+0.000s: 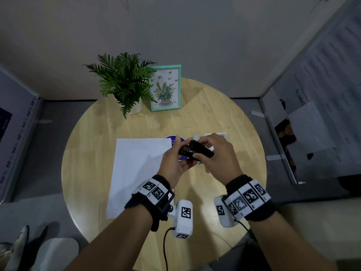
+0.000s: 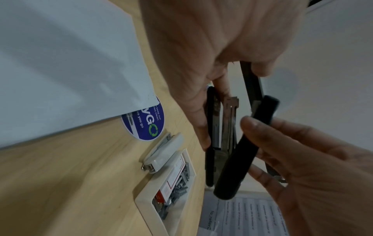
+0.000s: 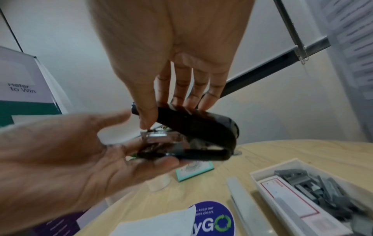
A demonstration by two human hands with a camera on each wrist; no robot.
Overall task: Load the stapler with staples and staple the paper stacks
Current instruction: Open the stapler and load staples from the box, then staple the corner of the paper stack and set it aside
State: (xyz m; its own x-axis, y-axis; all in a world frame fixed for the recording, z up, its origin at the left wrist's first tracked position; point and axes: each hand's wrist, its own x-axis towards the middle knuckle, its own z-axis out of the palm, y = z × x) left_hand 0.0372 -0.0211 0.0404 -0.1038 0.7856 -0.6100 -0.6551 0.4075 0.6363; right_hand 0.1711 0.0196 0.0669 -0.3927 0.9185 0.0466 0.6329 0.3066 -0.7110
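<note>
Nearest me, both my hands hold the black stapler (image 1: 196,151) in the air above the table (image 1: 97,153), between the paper (image 1: 136,169) and the tray (image 3: 260,175). My left hand (image 1: 174,163) is the lower grip: its fingers curl under the base and cradle it. My right hand (image 1: 218,155) is the upper grip, fingers pinching the black top cover and swinging it away from the base. I judge this hold is meant to hinge the cover back so the metal staple channel (image 2: 228,127) lies exposed for loading. The channel looks bare in the left wrist view, though glare and blur keep me from being sure.

Just beyond the hands, the white tray holds loose grey staples (image 3: 315,183) and a staple box (image 3: 288,196), near enough for a short reach. A white stapler (image 2: 161,151) lies beside the tray, next to a blue sticker (image 2: 149,124) whose edge the paper covers. In the head view my hands hide most of the tray. I cannot tell whether the paper is one sheet or a stack.

At the far edge stand a plant (image 1: 125,83) and a picture frame (image 1: 165,88).
</note>
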